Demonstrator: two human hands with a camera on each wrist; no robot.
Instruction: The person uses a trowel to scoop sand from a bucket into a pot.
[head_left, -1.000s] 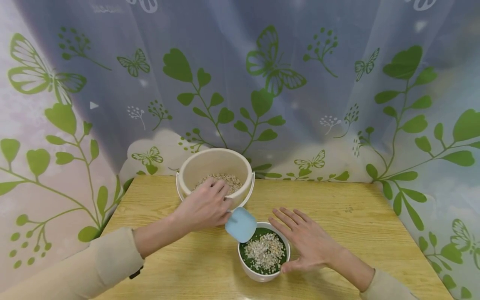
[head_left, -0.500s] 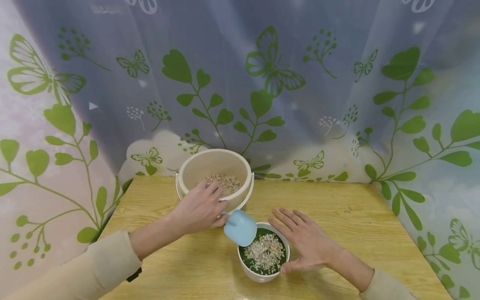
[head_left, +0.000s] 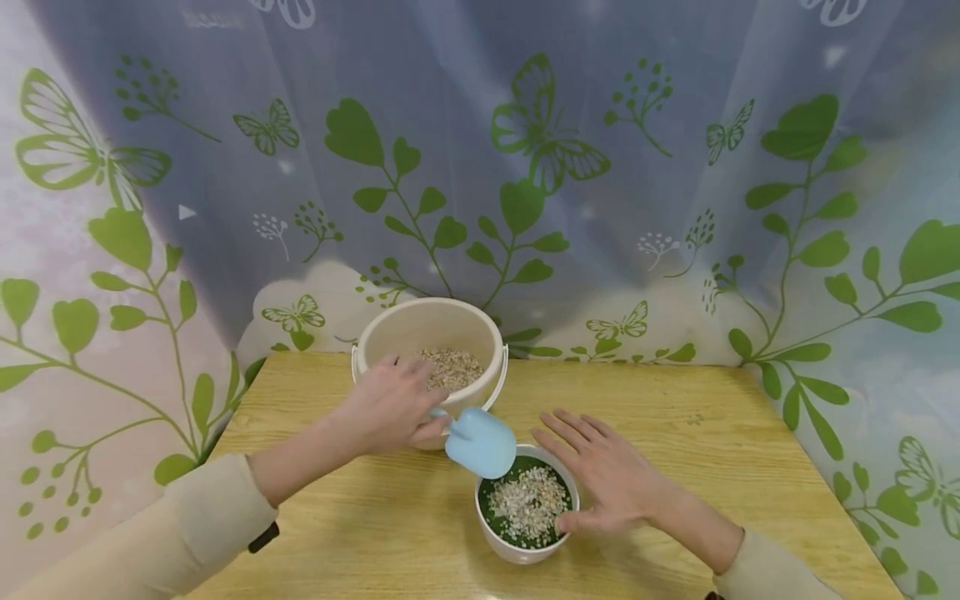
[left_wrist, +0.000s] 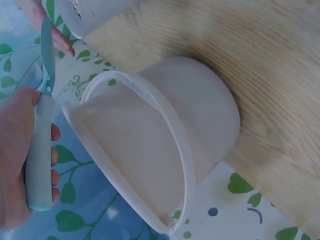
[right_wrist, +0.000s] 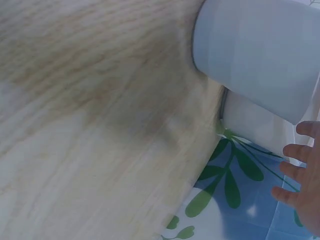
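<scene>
I see the bucket (head_left: 420,333) behind the white bowl (head_left: 517,554), which the right hand (head_left: 607,471), fingers extended alongside, could tip by pushing. The left hand (head_left: 393,404) grips the scoop (head_left: 482,442) above the bowl's edge; dipping might scatter grains (head_left: 531,504).

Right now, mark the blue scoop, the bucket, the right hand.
Blue scoop (head_left: 482,445): head view, on its blade.
Bucket (left_wrist: 137,146): left wrist view, outer wall.
Right hand (head_left: 611,482): head view, back of hand.
</scene>
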